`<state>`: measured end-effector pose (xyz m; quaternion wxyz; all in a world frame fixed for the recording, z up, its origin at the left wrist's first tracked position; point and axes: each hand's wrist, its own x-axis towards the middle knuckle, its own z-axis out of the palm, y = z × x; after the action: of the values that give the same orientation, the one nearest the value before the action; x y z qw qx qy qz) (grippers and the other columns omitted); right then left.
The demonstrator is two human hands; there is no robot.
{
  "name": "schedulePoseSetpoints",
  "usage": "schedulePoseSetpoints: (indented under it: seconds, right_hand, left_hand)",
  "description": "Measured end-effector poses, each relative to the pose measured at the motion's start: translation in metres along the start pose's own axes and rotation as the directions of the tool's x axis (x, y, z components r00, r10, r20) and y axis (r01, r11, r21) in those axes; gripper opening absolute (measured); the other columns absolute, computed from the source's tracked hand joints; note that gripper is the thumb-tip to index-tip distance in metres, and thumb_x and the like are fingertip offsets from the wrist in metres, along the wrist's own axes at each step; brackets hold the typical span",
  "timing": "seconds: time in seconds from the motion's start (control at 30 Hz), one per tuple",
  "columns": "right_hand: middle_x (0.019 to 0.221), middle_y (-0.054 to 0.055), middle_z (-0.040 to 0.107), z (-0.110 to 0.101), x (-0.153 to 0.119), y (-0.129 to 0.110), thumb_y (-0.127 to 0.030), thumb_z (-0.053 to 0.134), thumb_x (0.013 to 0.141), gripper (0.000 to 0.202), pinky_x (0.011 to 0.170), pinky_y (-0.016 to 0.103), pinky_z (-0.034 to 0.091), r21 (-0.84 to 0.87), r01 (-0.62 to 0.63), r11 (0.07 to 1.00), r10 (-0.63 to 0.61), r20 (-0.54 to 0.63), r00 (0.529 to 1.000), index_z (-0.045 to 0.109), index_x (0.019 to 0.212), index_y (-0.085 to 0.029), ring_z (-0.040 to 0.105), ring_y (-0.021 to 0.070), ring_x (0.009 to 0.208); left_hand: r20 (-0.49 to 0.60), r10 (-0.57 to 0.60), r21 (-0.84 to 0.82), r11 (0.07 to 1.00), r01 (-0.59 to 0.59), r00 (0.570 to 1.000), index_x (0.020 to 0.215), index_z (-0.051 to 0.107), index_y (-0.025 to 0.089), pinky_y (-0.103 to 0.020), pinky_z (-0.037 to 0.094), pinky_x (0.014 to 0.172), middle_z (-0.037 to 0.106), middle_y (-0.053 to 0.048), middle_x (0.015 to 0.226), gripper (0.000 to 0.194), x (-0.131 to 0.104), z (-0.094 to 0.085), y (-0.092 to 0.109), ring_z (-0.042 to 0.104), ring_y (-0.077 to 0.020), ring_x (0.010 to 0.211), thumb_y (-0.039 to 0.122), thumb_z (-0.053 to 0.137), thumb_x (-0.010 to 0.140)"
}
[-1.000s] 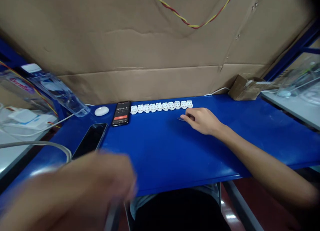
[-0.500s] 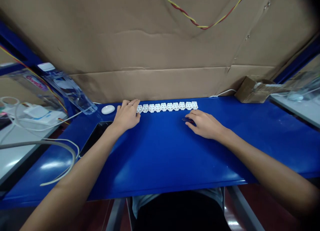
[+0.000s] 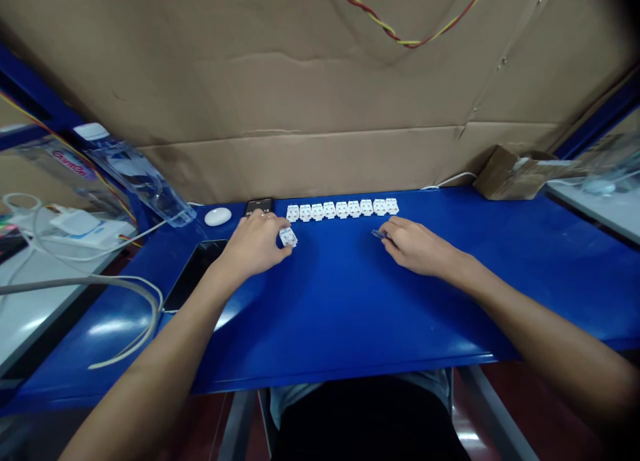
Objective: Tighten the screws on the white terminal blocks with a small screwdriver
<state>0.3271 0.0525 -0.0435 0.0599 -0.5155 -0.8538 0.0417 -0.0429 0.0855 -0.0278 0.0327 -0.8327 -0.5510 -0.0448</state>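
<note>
Between the thumb and fingers of my left hand [image 3: 255, 242] is a small white plastic block [image 3: 289, 237] with little dark openings in its face. It is raised towards me, in front of a row of similar white plastic blocks [image 3: 341, 210] along the back of the blue table. My right hand [image 3: 411, 244] is closed around a small, thin, see-through piece [image 3: 379, 234], whose tip sticks out to the left. Its exact kind is too small to make out, and the fingers cover the rest of it.
A phone [image 3: 259, 206] with a timer display lies behind my left hand. A white mouse [image 3: 217, 216], a dark tablet-like device [image 3: 195, 274] and grey cables [image 3: 145, 301] are to the left. A plastic bottle [image 3: 137, 174] leans there. At the back right stands a cardboard box [image 3: 507, 174].
My left hand has taken the leftmost white block from the row and drawn it towards me. The phone behind it is now uncovered. My right hand keeps its thin piece, nearly in place.
</note>
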Motion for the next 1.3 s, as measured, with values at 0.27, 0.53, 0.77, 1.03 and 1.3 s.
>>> schedulePoseSetpoints:
  seconds: [0.27,0.53,0.77,1.03,1.3]
  right_hand:
    - [0.1,0.01,0.083,-0.036,0.011,-0.015,-0.03,0.057,0.106,0.008,0.08,0.041,0.061,0.476,0.002,0.88,0.091,-0.173,0.981,0.06,0.108,-0.023,0.079,0.0239,0.084]
    - [0.105,0.004,0.087,-0.036,0.022,-0.038,-0.046,0.073,0.105,0.031,0.086,0.04,0.07,0.717,0.252,0.65,0.061,-0.38,0.923,0.058,0.126,-0.027,0.086,0.0235,0.095]
    - [0.098,0.003,0.087,-0.014,0.016,-0.03,-0.047,0.078,0.102,0.042,0.079,0.04,0.074,0.792,0.25,0.557,0.085,-0.354,0.931,0.058,0.133,-0.026,0.088,0.0238,0.086]
    - [0.113,0.003,0.087,-0.012,0.01,-0.038,-0.051,0.073,0.106,0.053,0.091,0.042,0.077,0.756,0.266,0.598,0.083,-0.389,0.918,0.061,0.153,-0.031,0.09,0.025,0.098]
    - [0.12,0.006,0.086,0.0,0.012,-0.034,-0.042,0.069,0.109,0.043,0.098,0.039,0.076,0.726,0.325,0.606,-0.029,-0.388,0.921,0.061,0.149,-0.026,0.09,0.0233,0.105]
  left_hand:
    - [0.08,0.242,-0.252,0.943,-0.215,0.967,0.126,0.08,0.022,-0.054,0.061,0.092,0.077,-0.015,0.123,0.044,0.001,0.0,0.079,0.072,-0.0409,0.118,0.055,0.082,0.097]
    - [-0.145,0.357,-0.497,0.78,-0.38,0.923,0.146,0.07,0.025,-0.058,0.052,0.122,0.069,-0.013,0.149,0.05,0.007,0.03,0.09,0.064,-0.0369,0.139,0.046,0.081,0.102]
    - [-0.134,0.446,-0.602,0.673,-0.431,0.885,0.146,0.07,0.028,-0.057,0.048,0.126,0.071,-0.008,0.154,0.045,0.01,0.041,0.08,0.061,-0.0335,0.146,0.04,0.079,0.103]
    - [-0.169,0.408,-0.655,0.634,-0.411,0.897,0.128,0.077,0.028,-0.053,0.049,0.121,0.081,-0.004,0.136,0.028,0.012,0.037,0.08,0.07,-0.0303,0.131,0.035,0.078,0.101]
    - [-0.165,0.397,-0.664,0.632,-0.399,0.903,0.124,0.078,0.028,-0.051,0.049,0.117,0.082,-0.003,0.131,0.027,0.014,0.042,0.078,0.069,-0.0298,0.129,0.04,0.081,0.1]
